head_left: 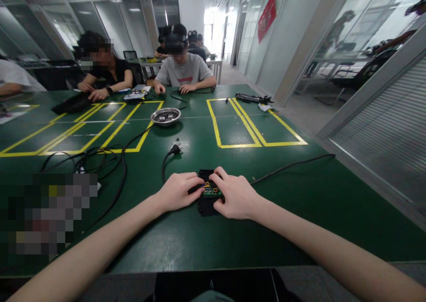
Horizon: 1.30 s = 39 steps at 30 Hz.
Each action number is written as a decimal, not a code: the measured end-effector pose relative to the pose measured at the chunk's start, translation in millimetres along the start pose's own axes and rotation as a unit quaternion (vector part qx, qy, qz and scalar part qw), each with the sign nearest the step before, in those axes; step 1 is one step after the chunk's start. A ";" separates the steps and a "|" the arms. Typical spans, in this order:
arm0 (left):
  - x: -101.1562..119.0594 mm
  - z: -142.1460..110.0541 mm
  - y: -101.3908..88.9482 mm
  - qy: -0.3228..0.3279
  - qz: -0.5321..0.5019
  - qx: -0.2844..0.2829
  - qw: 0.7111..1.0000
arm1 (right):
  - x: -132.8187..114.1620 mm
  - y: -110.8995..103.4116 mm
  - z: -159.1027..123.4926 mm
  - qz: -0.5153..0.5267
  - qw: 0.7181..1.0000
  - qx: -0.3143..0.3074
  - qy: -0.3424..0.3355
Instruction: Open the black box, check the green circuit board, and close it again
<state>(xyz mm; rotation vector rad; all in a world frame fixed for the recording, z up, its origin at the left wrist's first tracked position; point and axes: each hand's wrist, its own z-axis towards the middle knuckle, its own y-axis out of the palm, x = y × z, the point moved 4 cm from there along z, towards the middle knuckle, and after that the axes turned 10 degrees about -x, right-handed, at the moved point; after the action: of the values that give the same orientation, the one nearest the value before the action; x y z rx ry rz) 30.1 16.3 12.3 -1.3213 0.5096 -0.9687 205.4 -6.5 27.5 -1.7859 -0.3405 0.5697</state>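
Note:
A small green circuit board [212,191] with copper-coloured coils sits in an opened black plastic casing [207,208] on the table in front of me. From the left, my left hand [178,192] reaches in, thumb and fingers closed together at the board's left end; what they pinch is hidden. My right hand [238,196] curls around the board's right end, fingertips on the board and casing. A black power cord with a plug [175,149] leads out from beside my left hand. Another black cable [293,165] runs off to the right from behind my right hand.
A metal bowl [165,117] holding small metal parts stands further back. Tangled black cables [96,160] lie to the left. Yellow tape [238,145] marks rectangles on the green table [149,244]. A person in a grey shirt [183,73] and another in black [113,73] sit opposite.

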 end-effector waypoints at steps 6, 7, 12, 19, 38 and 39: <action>-2.5 -2.5 -7.5 0.002 -0.012 0.027 1.000 | 35.8 -10.3 3.7 0.082 0.989 0.124 -0.025; -1.9 -2.9 -10.5 0.006 -0.009 0.037 0.999 | 44.1 -13.1 3.3 0.091 0.985 0.143 -0.032; 13.9 -7.4 -29.1 0.111 0.060 0.081 0.989 | 57.0 -23.3 -11.1 0.070 0.957 0.174 -0.222; 26.8 -15.5 -28.3 0.160 0.014 0.022 0.987 | 36.7 -12.7 -18.7 0.010 0.950 0.133 -0.282; 14.8 -13.4 -13.1 0.085 -0.007 -0.018 0.996 | 47.2 -5.1 0.1 0.012 0.987 0.033 -0.157; 14.6 -13.2 -13.3 0.085 -0.014 -0.021 0.996 | 47.4 -4.4 0.8 0.012 0.987 0.033 -0.157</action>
<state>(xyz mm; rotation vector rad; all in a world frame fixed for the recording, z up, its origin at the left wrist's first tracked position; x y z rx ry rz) 23.5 -2.7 25.1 -1.2927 0.6454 -1.1050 245.0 19.3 21.9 -1.6383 -0.5106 0.8741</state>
